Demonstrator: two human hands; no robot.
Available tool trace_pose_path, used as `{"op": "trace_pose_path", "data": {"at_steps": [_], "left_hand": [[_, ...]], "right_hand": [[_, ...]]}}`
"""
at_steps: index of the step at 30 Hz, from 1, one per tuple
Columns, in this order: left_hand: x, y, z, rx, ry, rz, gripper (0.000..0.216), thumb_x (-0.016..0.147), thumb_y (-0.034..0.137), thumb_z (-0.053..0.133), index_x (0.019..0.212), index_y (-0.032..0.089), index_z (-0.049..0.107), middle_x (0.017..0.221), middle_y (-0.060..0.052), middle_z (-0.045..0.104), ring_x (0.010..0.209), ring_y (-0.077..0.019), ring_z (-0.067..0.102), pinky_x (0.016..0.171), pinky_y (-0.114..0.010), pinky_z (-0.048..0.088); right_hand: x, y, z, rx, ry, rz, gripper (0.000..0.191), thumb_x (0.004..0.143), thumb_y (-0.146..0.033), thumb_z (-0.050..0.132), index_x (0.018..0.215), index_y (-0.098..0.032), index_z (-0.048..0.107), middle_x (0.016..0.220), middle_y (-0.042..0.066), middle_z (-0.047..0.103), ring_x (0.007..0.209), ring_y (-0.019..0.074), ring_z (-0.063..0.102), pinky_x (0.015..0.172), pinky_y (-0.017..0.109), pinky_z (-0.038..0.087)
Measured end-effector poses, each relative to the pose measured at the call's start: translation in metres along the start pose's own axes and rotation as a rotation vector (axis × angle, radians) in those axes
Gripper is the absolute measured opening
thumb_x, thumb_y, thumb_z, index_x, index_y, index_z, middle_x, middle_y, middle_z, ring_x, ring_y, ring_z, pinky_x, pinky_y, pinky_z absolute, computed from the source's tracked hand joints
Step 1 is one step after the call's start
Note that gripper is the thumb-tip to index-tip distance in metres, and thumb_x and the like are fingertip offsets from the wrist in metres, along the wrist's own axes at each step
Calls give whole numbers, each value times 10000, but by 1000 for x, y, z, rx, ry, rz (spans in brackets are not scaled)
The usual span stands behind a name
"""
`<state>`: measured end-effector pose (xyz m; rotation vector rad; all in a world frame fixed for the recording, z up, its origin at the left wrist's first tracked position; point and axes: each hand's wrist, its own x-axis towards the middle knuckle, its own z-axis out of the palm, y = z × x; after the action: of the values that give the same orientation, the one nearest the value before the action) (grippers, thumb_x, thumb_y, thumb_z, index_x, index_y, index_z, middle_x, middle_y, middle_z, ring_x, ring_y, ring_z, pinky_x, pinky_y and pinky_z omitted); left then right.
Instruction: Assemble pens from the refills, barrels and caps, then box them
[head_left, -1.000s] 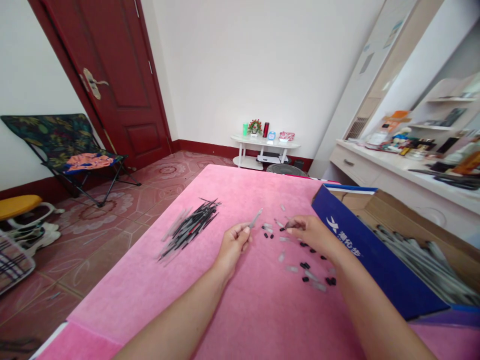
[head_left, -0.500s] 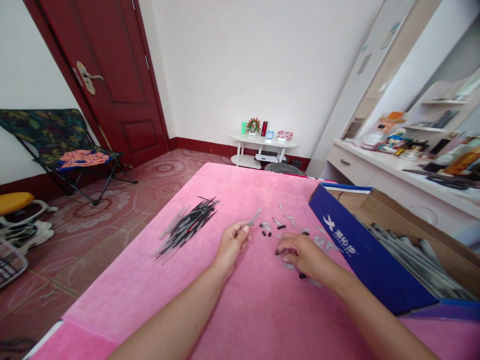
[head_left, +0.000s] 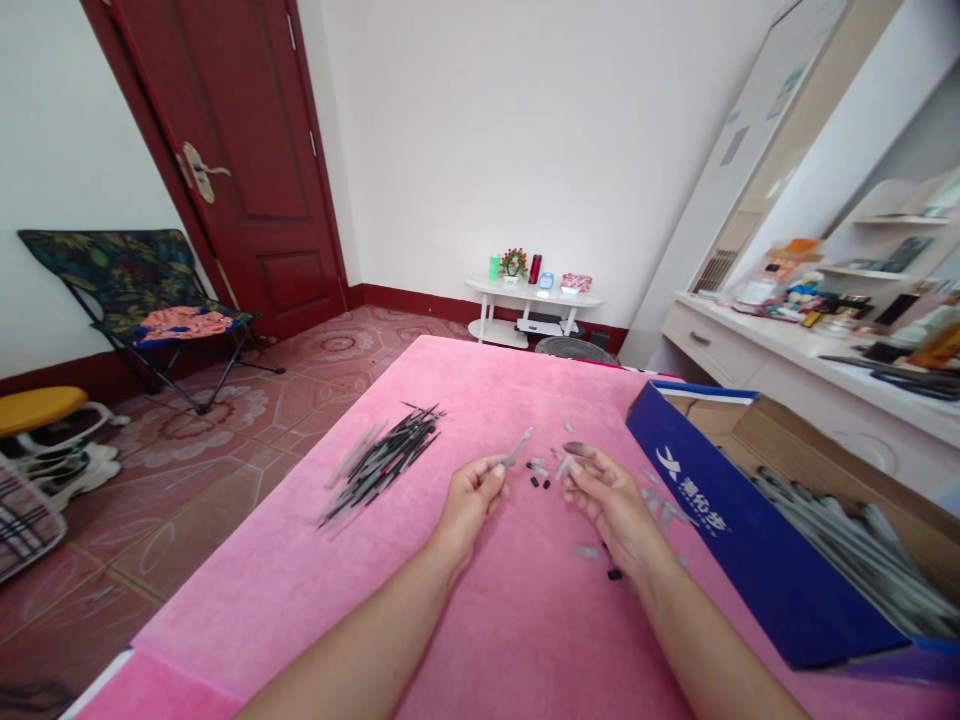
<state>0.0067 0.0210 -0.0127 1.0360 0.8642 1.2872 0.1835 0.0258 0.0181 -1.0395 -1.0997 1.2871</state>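
My left hand (head_left: pixel 471 497) is closed in a pinch on a thin clear pen barrel (head_left: pixel 517 446) that points up and away over the pink table (head_left: pixel 480 620). My right hand (head_left: pixel 606 493) hovers just to its right, fingers curled and pinched on a small clear pen part (head_left: pixel 564 464). Between and around the hands lie several small black caps (head_left: pixel 541 482) and clear pieces (head_left: pixel 586 551). A pile of black and clear pens (head_left: pixel 386 458) lies to the left of my left hand.
A blue cardboard box (head_left: pixel 720 520) full of pens lies open at the right edge of the table. Behind are a red door (head_left: pixel 247 150), a folding chair (head_left: pixel 142 300), a small white table (head_left: pixel 532 305) and a cluttered white dresser (head_left: pixel 810 360).
My right hand reached down to the loose parts on the table, picked up a small piece and rose back up beside my left hand. The left hand has barely moved.
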Motion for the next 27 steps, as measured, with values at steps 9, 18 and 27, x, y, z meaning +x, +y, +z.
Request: {"op": "trace_pose_path", "data": {"at_steps": [9,18,27], "left_hand": [[-4,5,5,191,-99,39,313,727,349,566,925,128,666,638,-15,572,567,-107,425,545,-214,302],[-4,4,7,240,-118,47,281,729,307,565,931,144,672,824,-56,667,713,-163,538,662,-254,374],[-4,5,6,259,-78,37,279,720,316,571,919,148,675,772,-43,657,674,-153,524,611,-239,359]], "right_hand": [[6,14,-20,232,155,49,273,618,-234,705,857,-186,582,766,4,631,702,117,607,658,234,519],[1,6,-17,168,105,7,287,635,-254,693,891,-175,591,774,8,611,642,96,578,615,233,519],[6,7,-35,-174,199,-17,317,627,-311,673,883,-155,571,700,21,620,574,119,583,538,243,495]]}}
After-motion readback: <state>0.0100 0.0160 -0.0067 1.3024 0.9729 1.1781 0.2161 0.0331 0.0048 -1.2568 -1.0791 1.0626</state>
